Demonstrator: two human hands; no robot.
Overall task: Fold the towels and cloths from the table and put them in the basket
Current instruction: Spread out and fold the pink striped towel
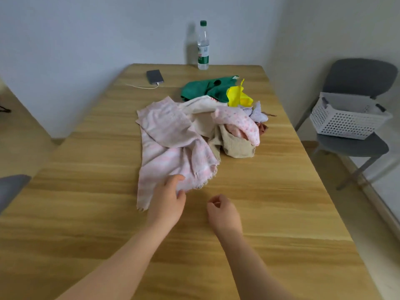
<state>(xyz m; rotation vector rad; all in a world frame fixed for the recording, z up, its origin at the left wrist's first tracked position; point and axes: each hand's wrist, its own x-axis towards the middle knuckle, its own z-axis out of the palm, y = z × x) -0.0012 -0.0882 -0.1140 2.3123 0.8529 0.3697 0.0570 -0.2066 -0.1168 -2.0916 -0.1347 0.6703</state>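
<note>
Pink striped towel (173, 148) crumpled mid-counter (86, 213) | left hand (167, 200) stretched forward, grip pinching towel's near edge | right hand (224, 213) beside it, loosely curled, empty | basket (346, 124) on chair (355, 146), right

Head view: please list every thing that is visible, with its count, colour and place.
table: 1, light wood, centre.
striped towel: 1, pale pink, pile's near side.
dotted cloth: 1, pink, pile's right.
cream cloth: 1, cream, pile's middle.
beige cloth: 1, beige, under dotted cloth.
green cloth: 1, green, pile's far side.
yellow cloth: 1, yellow, beside green cloth.
lilac cloth: 1, lilac, pile's right edge.
bottle: 1, clear, green cap, table's far edge.
flat device: 1, grey, far left, cabled.
basket: 1, white, on chair.
chair: 1, grey, right of table.
left hand: 1, pinches striped towel's near edge.
right hand: 1, loosely curled, empty, over table.
</note>
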